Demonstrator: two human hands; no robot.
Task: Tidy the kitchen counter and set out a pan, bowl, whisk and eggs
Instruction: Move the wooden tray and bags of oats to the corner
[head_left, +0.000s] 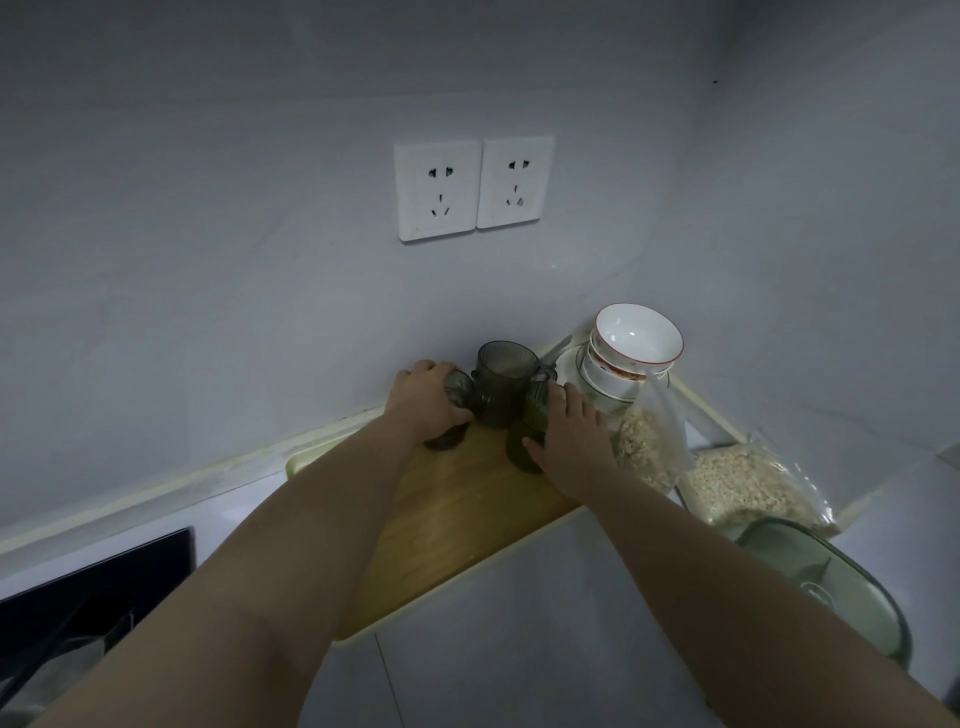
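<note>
- The left hand (426, 408) is wrapped round a small dark cup (460, 391), its fingers curled over the far side.
- The right hand (574, 441) grips a green cup (525, 431), with the thumb on the near side and the fingers over the top.
- A taller dark cup (506, 376) stands between the two hands, touching both held cups.
- All three cups are at the far end of a wooden board (457, 525), which runs back under both wrists.
- A stack of bowls (636, 340) sits on a plate (570, 364) just beyond the right hand, in the corner against the wall.
- A bag of oats (649, 454) leans just right of the right hand, and a second bag (743, 488) lies further right.
- A green lid (826, 582) is beside the right forearm.
- A black hob (98, 582) lies well left of the left arm.
- Two wall sockets (470, 189) are high above both hands.
</note>
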